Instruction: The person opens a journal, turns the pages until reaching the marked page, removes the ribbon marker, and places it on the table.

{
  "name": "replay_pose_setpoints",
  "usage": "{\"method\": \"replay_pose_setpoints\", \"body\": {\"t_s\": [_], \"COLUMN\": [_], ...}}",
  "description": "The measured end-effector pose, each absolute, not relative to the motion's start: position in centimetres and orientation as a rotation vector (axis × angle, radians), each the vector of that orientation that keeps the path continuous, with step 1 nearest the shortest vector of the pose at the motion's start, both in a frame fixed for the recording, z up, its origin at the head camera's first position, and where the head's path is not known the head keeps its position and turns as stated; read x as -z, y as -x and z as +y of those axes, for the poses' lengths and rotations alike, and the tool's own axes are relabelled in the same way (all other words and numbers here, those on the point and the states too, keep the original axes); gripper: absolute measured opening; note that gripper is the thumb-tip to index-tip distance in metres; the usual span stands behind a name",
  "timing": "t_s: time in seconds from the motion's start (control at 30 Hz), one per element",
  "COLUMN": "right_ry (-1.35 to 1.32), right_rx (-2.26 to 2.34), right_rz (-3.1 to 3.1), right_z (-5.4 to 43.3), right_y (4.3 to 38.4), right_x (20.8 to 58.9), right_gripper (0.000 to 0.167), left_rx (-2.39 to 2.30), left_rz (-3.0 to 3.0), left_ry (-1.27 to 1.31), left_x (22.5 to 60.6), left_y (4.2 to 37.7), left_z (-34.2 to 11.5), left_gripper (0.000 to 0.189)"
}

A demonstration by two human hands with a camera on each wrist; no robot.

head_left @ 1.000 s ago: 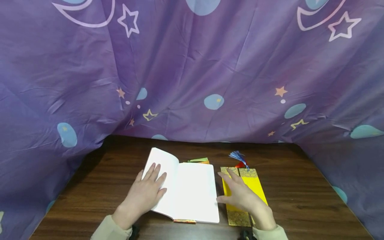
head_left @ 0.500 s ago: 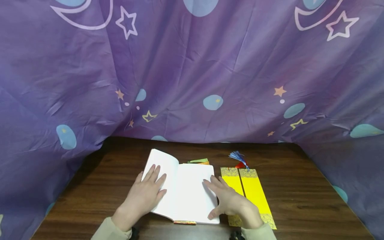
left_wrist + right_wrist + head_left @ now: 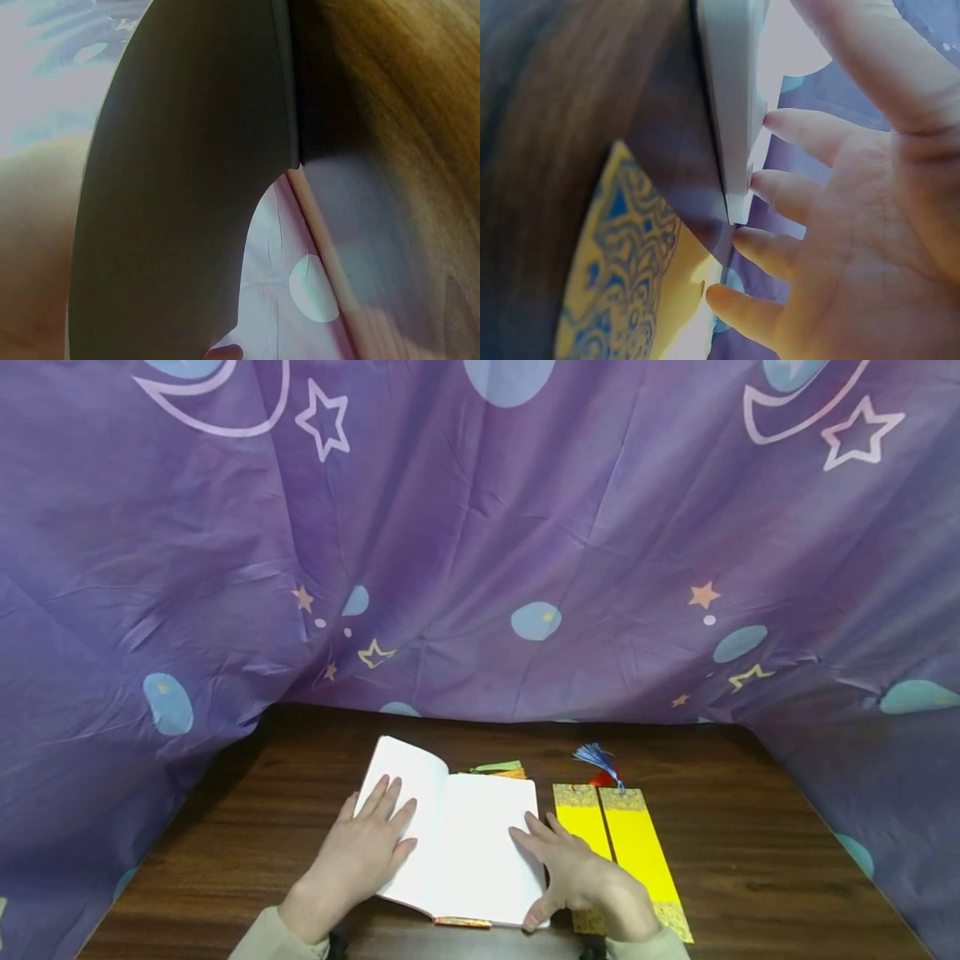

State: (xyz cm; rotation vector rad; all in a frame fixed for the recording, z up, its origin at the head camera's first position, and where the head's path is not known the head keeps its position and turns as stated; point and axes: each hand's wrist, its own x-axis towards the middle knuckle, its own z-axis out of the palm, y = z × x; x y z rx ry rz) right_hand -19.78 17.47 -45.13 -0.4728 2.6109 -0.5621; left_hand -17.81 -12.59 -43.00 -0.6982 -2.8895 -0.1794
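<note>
A blank-paged notebook (image 3: pixel 480 852) lies spread on the table, its left leaves raised in a curve. My left hand (image 3: pixel 358 852) rests on the left page with fingers straight and spread. In the left wrist view the dark shaded underside (image 3: pixel 172 187) of those raised leaves covers most of the hand. At the right page's edge, my right hand (image 3: pixel 577 870) touches the paper with thumb and fingers apart. The right wrist view shows its fingertips near the thick page block (image 3: pixel 735 97). A patterned strip (image 3: pixel 462 922) pokes out below the spine.
Two yellow bookmarks (image 3: pixel 641 843) with patterned ends lie side by side right of the notebook. Blue (image 3: pixel 597 762) and red (image 3: pixel 603 778) tassels lie above them. Green and orange tassels (image 3: pixel 502 767) stick out behind the notebook. A purple curtain (image 3: pixel 480 543) hangs behind the wooden table (image 3: pixel 765 852).
My right hand has moved left from over the yellow bookmarks onto the notebook's right page, uncovering more of them. My left hand has stayed on the left page.
</note>
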Motion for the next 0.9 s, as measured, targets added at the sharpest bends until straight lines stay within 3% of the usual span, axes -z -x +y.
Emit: {"method": "replay_pose_setpoints", "body": {"t_s": [0.43,0.8,0.9], "right_ry": [0.457,0.488,0.437], "right_rx": [0.588,0.708,0.718], "right_rz": [2.643,2.732,2.75], "right_z": [17.72,17.36,17.21], "right_y": [19.66,19.51,19.59], "right_x": [45.56,45.51,45.54], "right_gripper": [0.113,0.085,0.086], "left_rx": [0.21,0.212,0.21], "left_rz": [-2.867,-2.895,-2.895], "left_ry": [0.704,0.683,0.689], "left_x": [43.06,43.11,43.13], "left_y": [17.65,17.7,17.79], "left_z": [-12.65,-12.56,-12.46], "left_gripper": [0.047,0.047,0.047]}}
